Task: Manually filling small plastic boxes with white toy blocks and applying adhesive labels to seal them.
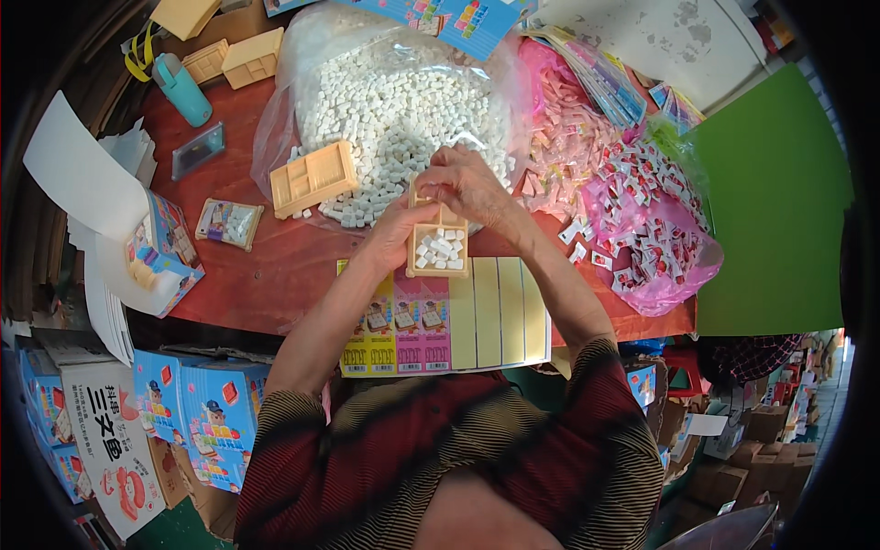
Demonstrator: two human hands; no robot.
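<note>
My left hand (396, 233) grips the side of a small tan compartment tray (439, 273) in front of me, above the table. Several small white blocks (441, 246) lie in its near compartment. Over the tray's far end is my right hand (474, 190), its fingers curled and pressed together; what they hold, if anything, is hidden. Just beyond both hands spreads a large clear plastic bag (275, 137) heaped with white blocks (394, 87). A second tan tray (313, 179) rests tilted against the heap on the left.
Pink packets (564, 137) and a pink bag (674, 289) of small printed sachets (642, 197) are at right, beside a green board (761, 202). Yellow and pink printed cards (410, 321) lie at the near edge. A wrapped tray (229, 224) and teal bottle (182, 90) stand left.
</note>
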